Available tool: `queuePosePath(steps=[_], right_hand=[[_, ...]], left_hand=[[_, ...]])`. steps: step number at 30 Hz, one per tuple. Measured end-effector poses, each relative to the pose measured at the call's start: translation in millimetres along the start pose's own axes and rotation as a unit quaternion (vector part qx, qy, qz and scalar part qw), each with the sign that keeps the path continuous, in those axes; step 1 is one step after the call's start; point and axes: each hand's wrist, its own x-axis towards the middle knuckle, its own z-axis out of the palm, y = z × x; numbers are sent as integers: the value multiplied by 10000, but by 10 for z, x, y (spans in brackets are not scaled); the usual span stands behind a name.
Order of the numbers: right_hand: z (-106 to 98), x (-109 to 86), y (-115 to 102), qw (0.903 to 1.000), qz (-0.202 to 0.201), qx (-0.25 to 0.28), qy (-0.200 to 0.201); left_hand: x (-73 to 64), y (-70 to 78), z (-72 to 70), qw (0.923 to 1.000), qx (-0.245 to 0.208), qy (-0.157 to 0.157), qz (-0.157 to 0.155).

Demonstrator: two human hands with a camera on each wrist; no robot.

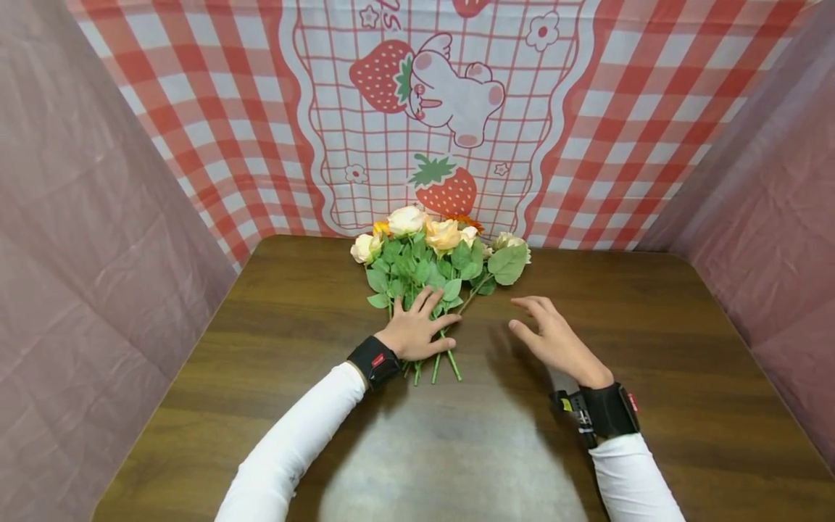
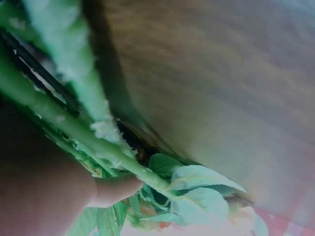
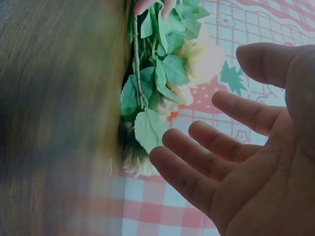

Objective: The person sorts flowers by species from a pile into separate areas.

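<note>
Several cream and peach roses (image 1: 443,235) lie in a loose bunch at the back of the wooden table, blooms toward the hanging cloth. Their green stems (image 1: 454,365) point to the front. My left hand (image 1: 417,333) rests across the stems with its fingers spread. In the left wrist view, thick stems (image 2: 74,123) run close by a finger (image 2: 118,189); the palm's underside is hidden. My right hand (image 1: 554,344) hovers to the right of the bunch, holding nothing. Its fingers (image 3: 189,174) are loosely extended in the right wrist view, apart from the flowers.
Orange flowers (image 1: 467,222) show behind the roses, and a pale bloom with a broad leaf (image 1: 509,264) sticks out to the right. A red-checked strawberry cloth (image 1: 235,109) hangs at the table's back edge. Pink curtains (image 1: 770,239) stand at both sides.
</note>
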Motion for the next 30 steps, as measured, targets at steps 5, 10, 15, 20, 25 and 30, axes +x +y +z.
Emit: queuePosePath(steps=[5, 10, 15, 20, 25, 30], right_hand=[[10, 12, -12, 10000, 10, -32, -27], [18, 1, -7, 10000, 73, -17, -60], [35, -4, -2, 9999, 86, -41, -90], [37, -2, -4, 9999, 63, -83, -83], [39, -3, -18, 9999, 25, -104, -52], [29, 6, -69, 9999, -103, -121, -22]], left_hand=[[-68, -56, -12, 9999, -38, 0, -123], [-121, -121, -4, 9999, -43, 45, -147], [-174, -184, 12, 9998, -156, 6, -157], [-208, -241, 32, 9996, -163, -1, -213], [-238, -283, 36, 9995, -136, -6, -287], [-293, -333, 29, 9991, -172, 3, -380]])
